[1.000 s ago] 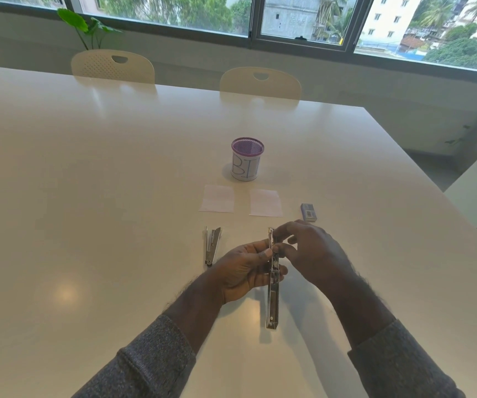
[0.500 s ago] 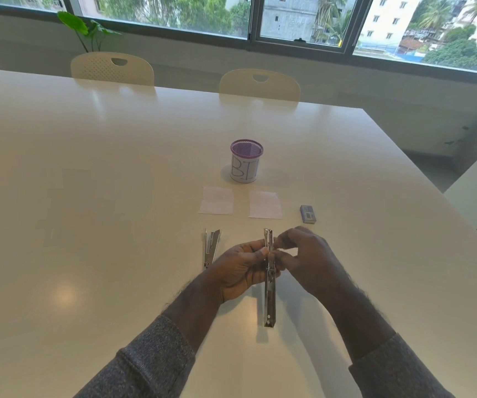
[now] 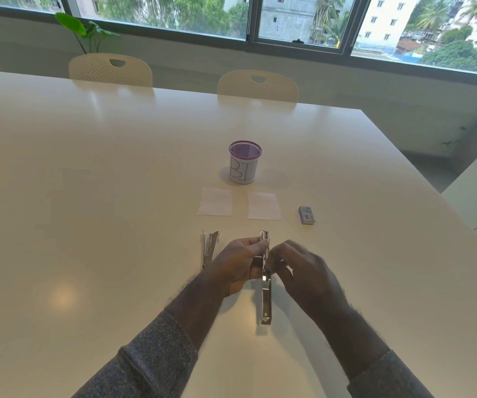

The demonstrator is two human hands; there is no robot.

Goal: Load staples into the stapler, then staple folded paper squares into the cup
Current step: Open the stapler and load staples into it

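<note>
Stapler (image 3: 265, 294) parts are held low over the tabletop (image 3: 116, 225), near the front middle: a long metal piece opened out flat, running away from the person, its near end down by the wrists and its far end raised between the 2 hands. The left hand (image 3: 237, 265) is wrapped around the far half, fingers curled over the metal from the left. The right hand (image 3: 303, 268) is brought in against the same part from the right, its fingertips bent toward the channel; motion blur covers them, so whether anything is pinched there cannot be told.

A 2nd metal stapler (image 3: 210, 248) is laid on the tabletop just left of the left hand, apart from it. Beyond the hands, 2 white paper squares (image 3: 238, 203) are set side by side, flat, with a narrow gap between them. A small blue staple box (image 3: 306, 215) is placed to the right of the squares. Behind the squares a purple mesh cup (image 3: 244, 162) is stood upright, wrapped in white paper with blue lettering.

Grey sleeves (image 3: 151, 360) are worn on both forearms. 2 cream chairs (image 3: 111, 70) are drawn up at the far edge.
</note>
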